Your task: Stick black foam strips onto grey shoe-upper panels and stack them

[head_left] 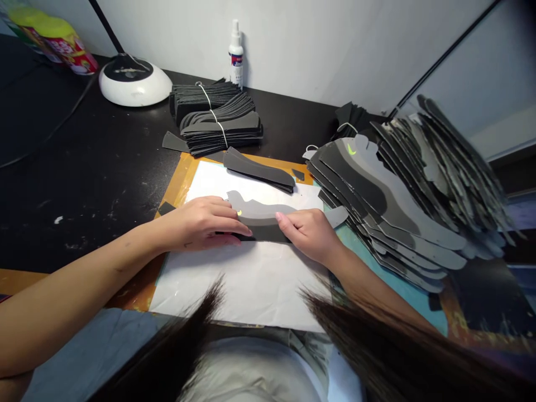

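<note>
A flat shoe upper piece (268, 212), light grey along its far side and dark along its near side, lies over white paper in front of me. A small yellow-green mark shows near its left end. My left hand (205, 223) is around that end, fingers over the top and the thumb along the near edge. Gripping the right part is my right hand (310, 231), its thumb pressed on top and its other fingers curled. Beyond the piece rests a short stack of dark curved strips (259, 170).
Tied bundles of dark strips (221, 120) sit at the back, before a white spray bottle (236, 56). Stacked shoe upper pieces (377, 195) fill the right side. A white lamp base (134, 84) stands back left. White paper (238, 285) covers the near work surface.
</note>
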The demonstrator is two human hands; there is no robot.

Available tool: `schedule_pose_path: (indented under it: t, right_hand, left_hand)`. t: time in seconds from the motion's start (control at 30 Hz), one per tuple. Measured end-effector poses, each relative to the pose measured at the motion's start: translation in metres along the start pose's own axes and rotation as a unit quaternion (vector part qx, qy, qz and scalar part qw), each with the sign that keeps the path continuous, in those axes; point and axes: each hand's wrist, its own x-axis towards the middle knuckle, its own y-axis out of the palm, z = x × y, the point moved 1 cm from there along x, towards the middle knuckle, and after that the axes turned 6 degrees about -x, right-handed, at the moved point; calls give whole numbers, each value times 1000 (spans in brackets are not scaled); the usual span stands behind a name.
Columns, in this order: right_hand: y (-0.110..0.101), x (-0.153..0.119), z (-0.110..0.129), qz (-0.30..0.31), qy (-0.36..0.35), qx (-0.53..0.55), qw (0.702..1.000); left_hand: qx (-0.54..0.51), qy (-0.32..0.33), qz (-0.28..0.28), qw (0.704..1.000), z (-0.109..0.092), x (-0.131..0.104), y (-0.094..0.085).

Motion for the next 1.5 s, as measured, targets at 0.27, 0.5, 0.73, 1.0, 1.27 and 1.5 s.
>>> schedule_pose_path:
  t: [0.27, 0.5, 0.73, 1.0, 1.27, 1.5]
  right_hand:
    - [-2, 0, 0, 0, 24, 19, 1000]
    - [-3, 1, 2, 13, 24, 8, 1000]
    - [-3, 3, 2, 24, 35, 9, 999]
    - [-2, 3, 1, 20, 20, 5, 1000]
    - [-4, 4, 4, 19, 13, 3, 1000]
    - [-4, 4, 3, 20, 21, -4, 1000]
  left_hand:
    - [-58, -32, 15, 998, 2, -3, 4]
    - [-55, -50, 31, 997, -1, -2, 3]
    - [-40, -43, 24, 998, -1, -1, 3]
    - [-46, -29, 36, 998, -5, 4, 1]
    - [-41, -49, 29, 998, -2, 3, 3]
    - [92, 6, 60, 994, -11, 1, -2]
